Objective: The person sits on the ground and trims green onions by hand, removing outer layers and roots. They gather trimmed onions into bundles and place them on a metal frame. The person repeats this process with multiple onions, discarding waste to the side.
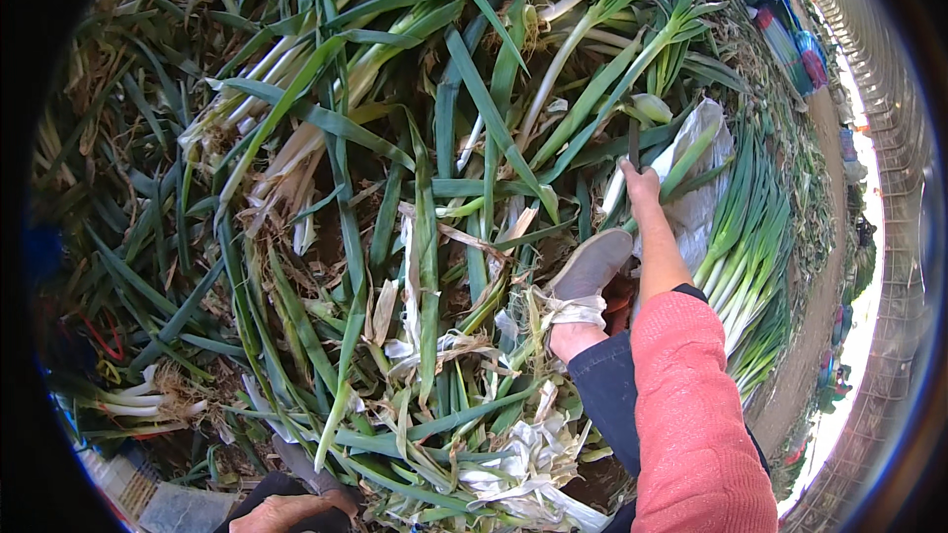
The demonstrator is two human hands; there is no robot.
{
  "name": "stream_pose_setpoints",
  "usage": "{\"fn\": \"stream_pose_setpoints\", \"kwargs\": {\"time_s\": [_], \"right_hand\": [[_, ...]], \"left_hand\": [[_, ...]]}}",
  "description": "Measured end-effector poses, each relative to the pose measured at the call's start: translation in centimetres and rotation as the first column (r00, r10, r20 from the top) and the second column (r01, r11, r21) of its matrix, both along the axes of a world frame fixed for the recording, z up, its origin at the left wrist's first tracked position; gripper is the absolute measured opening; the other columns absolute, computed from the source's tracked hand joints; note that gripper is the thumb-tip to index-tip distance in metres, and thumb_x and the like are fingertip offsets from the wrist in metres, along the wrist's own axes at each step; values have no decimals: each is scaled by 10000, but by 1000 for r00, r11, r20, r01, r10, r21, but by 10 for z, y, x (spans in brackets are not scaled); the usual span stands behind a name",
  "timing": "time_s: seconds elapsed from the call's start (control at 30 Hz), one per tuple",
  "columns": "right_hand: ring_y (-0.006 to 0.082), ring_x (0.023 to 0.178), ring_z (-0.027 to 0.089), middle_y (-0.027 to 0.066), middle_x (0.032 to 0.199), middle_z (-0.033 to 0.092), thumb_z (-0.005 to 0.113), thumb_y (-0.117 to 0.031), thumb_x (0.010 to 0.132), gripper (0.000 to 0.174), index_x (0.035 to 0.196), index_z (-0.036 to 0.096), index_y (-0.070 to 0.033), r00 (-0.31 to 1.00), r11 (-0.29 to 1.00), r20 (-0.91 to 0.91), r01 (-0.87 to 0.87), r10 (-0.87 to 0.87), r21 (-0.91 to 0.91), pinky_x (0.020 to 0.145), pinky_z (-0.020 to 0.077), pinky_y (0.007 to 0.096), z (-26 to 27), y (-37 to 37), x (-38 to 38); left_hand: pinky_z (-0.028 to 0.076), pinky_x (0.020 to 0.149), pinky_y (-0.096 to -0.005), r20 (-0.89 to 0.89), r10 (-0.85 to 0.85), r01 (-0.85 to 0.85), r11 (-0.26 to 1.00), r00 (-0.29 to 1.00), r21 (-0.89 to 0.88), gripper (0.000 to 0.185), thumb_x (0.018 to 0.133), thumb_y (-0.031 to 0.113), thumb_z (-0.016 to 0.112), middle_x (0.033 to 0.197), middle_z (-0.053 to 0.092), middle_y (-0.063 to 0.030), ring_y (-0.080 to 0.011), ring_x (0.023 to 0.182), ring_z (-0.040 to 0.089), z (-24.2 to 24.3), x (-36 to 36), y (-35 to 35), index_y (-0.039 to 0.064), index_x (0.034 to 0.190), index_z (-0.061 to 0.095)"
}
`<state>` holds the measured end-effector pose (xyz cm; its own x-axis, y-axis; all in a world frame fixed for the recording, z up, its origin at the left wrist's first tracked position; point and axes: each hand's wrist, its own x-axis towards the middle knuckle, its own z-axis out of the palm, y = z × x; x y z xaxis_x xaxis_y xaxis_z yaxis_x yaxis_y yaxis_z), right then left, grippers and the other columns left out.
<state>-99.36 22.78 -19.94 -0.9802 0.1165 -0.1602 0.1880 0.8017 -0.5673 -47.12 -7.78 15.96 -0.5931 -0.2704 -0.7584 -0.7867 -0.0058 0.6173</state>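
My right hand (643,183), reaching out from a pink knit sleeve, grips a tool with a narrow dark blade (633,141), seemingly a knife. It is just beyond my shoe (598,259), beside a white plastic sheet (700,215). To its right lies a pile of peeled long green onions (740,274), white stems together. My left hand (278,514) is at the bottom edge, partly cut off, near my other shoe (300,463); its fingers and anything in them are unclear. Untrimmed green onions (355,81) with roots and dry skins lie ahead.
Loose leaves and pale peeled skins (529,459) cover the ground around my feet. Rooted onions (148,407) lie at the lower left. Bundled onions with coloured wraps (811,59) are at the upper right, near a dirt strip (829,163) and a ribbed, translucent tunnel wall (896,163).
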Motion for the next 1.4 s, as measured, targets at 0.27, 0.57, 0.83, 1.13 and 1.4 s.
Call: {"fn": "stream_pose_setpoints", "kwargs": {"time_s": [0.27, 0.57, 0.83, 1.13, 1.4], "right_hand": [[359, 939, 681, 259, 956, 678, 658, -448, 755, 506, 864, 668, 46, 924, 928, -113, -352, 365, 125, 800, 522, 439, 4, -136, 25], [149, 790, 594, 87, 858, 640, 589, -352, 930, 378, 946, 625, 24, 938, 933, 85, -319, 336, -168, 672, 481, 352, 55, -73, -8], [205, 964, 621, 113, 1057, 672, 717, -258, 821, 477, 1162, 613, 59, 617, 766, 475, -600, 628, -232, 876, 475, 318, 52, 24, 48], [270, 837, 694, 147, 959, 658, 658, -133, 883, 384, 1202, 534, 41, 914, 830, 304, -60, 269, -555, 779, 592, 393, 121, 93, 28], [217, 882, 662, 109, 1020, 708, 631, -94, 837, 262, 1078, 679, -5, 543, 713, 643, -701, 541, -8, 778, 523, 367, 65, 90, 82]], "left_hand": [[458, 921, -344, 65, -91, 90, 996, 994, 25, 314, 842, -1, 526, 1066, 644, -161, -302, 1011, 617, -13, -21, -7, -2, 1141, 620], [445, 939, -345, 17, -48, 47, 999, 999, 21, 304, 862, 59, 550, 1052, 645, -156, -291, 1012, 612, -1, -9, -9, -9, 1152, 613], [449, 922, -333, 10, -83, 83, 996, 997, 19, 305, 873, 84, 545, 1032, 648, -154, -275, 984, 617, 8, 5, 3, -14, 1157, 600], [471, 890, -341, 12, -231, 228, 952, 973, -204, 325, 851, -33, 529, 1020, 641, -158, -280, 963, 628, 14, 19, 34, -20, 1169, 590], [479, 839, -369, 4, -405, 386, 868, 914, -313, 312, 863, 10, 567, 1046, 628, -195, -344, 947, 620, 7, 14, 46, -19, 1172, 594]]}}
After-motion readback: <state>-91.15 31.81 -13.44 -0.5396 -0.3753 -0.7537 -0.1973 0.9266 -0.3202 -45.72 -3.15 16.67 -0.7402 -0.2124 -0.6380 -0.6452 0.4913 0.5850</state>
